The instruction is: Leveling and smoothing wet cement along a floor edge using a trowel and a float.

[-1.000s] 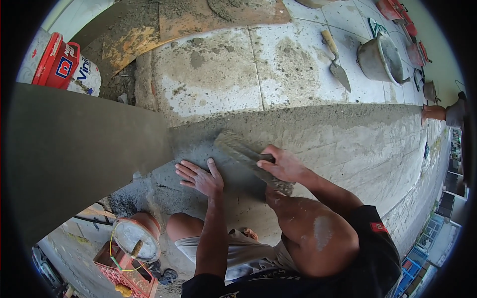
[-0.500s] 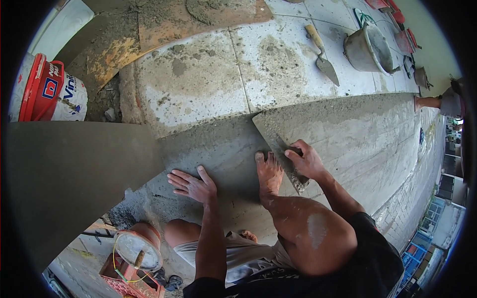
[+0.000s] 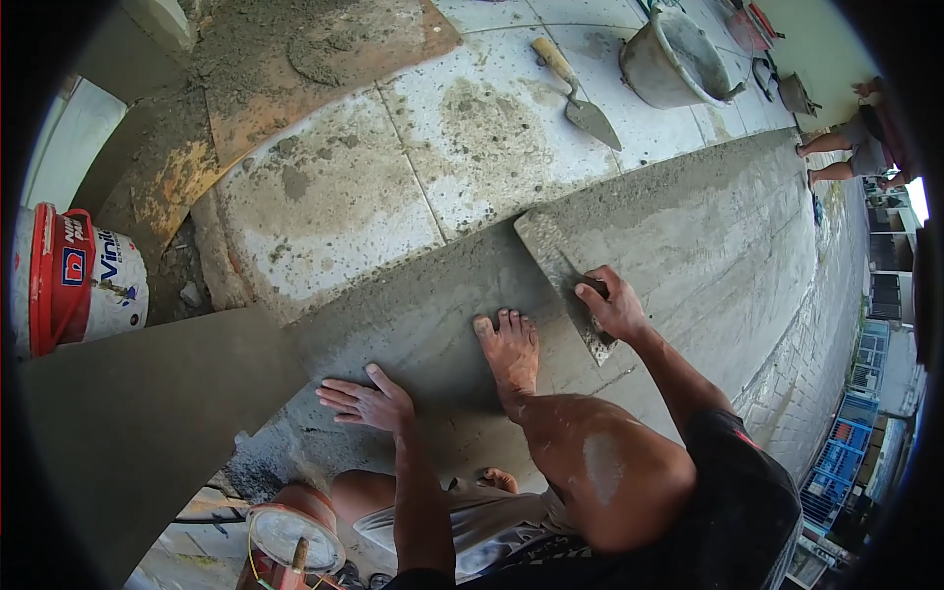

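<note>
My right hand [image 3: 619,307] is closed round the grip of a rectangular steel plastering trowel [image 3: 547,250]. The trowel's long blade lies across the grey cement surface [image 3: 688,231], its far end at the edge of the white tiles. My left hand [image 3: 372,403] rests on the cement with fingers stretched out, holding nothing. Between the two hands, my bare foot [image 3: 511,354] stands on the same surface, slightly apart from the blade.
Beyond lie a pointed trowel [image 3: 590,120], a mortar-stained bucket [image 3: 678,61] and a mortar-covered board [image 3: 231,108]. A red-and-white paint pail [image 3: 93,280] stands left, another bucket [image 3: 295,536] lower left. Another person [image 3: 860,147] is at the far right.
The trowel has moved away from my foot, leaving a gap between them. My left hand stays flat on the cement. The whole view has tilted, and the other person shows more.
</note>
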`<state>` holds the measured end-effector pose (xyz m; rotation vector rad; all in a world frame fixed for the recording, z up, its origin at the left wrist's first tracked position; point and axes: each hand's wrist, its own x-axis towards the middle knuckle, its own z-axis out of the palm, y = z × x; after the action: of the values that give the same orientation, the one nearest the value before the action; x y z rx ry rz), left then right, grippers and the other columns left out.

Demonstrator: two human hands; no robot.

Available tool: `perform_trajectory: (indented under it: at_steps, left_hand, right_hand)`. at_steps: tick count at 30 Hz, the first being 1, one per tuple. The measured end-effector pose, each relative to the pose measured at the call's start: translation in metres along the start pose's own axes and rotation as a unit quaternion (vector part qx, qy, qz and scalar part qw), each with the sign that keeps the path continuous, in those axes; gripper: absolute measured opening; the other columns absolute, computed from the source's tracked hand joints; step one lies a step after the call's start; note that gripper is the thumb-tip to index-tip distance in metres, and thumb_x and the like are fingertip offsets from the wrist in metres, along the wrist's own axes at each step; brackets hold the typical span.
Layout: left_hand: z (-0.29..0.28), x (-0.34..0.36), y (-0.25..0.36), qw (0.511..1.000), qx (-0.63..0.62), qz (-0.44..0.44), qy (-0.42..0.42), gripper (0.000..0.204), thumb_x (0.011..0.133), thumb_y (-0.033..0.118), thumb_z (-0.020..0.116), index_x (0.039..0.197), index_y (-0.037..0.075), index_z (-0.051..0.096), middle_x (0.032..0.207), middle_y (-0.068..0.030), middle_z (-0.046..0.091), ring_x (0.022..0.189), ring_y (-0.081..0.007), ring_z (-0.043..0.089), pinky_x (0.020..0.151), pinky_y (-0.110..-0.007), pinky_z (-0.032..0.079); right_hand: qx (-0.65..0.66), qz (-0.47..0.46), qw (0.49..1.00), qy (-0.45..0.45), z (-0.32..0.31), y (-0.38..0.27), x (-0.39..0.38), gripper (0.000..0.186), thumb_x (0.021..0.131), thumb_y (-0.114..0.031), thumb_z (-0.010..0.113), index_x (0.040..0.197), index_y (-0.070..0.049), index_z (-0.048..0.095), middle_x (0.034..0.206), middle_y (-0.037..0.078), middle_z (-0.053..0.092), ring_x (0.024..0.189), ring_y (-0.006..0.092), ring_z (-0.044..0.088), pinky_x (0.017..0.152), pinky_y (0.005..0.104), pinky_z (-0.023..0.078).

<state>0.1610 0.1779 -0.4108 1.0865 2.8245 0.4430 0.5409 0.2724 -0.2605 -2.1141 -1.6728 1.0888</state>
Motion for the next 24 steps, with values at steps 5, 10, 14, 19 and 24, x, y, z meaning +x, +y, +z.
perform_trajectory:
  at_steps: [5,10,14,19,24]
  left_hand:
    - [0.001,0.002,0.004,1.000,0.016,-0.007,-0.002,0.095,0.100,0.066,0.036,0.161,0.001,0.006,0.168,-0.0239,0.001,0.156,-0.0404,-0.001,0.119,-0.065,0.002]
    - [-0.012,0.010,0.028,0.996,-0.071,0.047,0.004,0.094,0.100,0.065,0.037,0.162,0.002,0.005,0.168,-0.0247,-0.001,0.156,-0.0420,-0.002,0.118,-0.067,0.001]
    - [-0.018,0.023,0.072,0.989,-0.065,0.128,-0.035,0.090,0.101,0.060,0.042,0.162,0.002,0.009,0.167,-0.0260,0.002,0.155,-0.0437,0.001,0.118,-0.067,0.001]
    - [-0.018,0.036,0.136,0.829,-0.028,0.543,-0.131,0.082,0.096,0.051,0.054,0.160,0.007,0.026,0.167,-0.0219,0.016,0.155,-0.0399,0.010,0.121,-0.064,0.003]
    - [-0.017,0.113,0.164,0.754,0.096,0.627,-0.169,0.083,0.096,0.054,0.053,0.161,0.010,0.024,0.169,-0.0157,0.014,0.156,-0.0341,0.011,0.123,-0.060,0.003]
  right_hand:
    - [-0.005,-0.096,0.992,-0.084,0.016,0.016,-0.023,0.043,0.091,-0.041,0.071,0.114,-0.006,0.061,0.086,0.025,0.069,0.085,0.0456,0.068,0.072,0.0489,0.052]
    - [-0.052,-0.074,0.993,-0.072,0.011,0.045,0.009,0.043,0.092,-0.043,0.068,0.114,-0.006,0.061,0.089,0.027,0.069,0.088,0.0461,0.068,0.073,0.0499,0.053]
    - [-0.009,0.023,0.996,0.089,-0.014,0.061,0.011,0.044,0.093,-0.045,0.066,0.119,-0.010,0.059,0.093,0.026,0.070,0.091,0.0463,0.067,0.075,0.0499,0.053]
    - [-0.143,0.014,0.987,-0.073,-0.007,0.042,-0.009,0.055,0.094,-0.057,0.058,0.130,-0.015,0.055,0.092,0.022,0.071,0.091,0.0449,0.068,0.079,0.0540,0.053]
    - [-0.142,0.006,0.990,-0.023,-0.002,0.036,0.011,0.054,0.095,-0.054,0.058,0.129,-0.012,0.054,0.092,0.022,0.071,0.091,0.0450,0.068,0.079,0.0532,0.053]
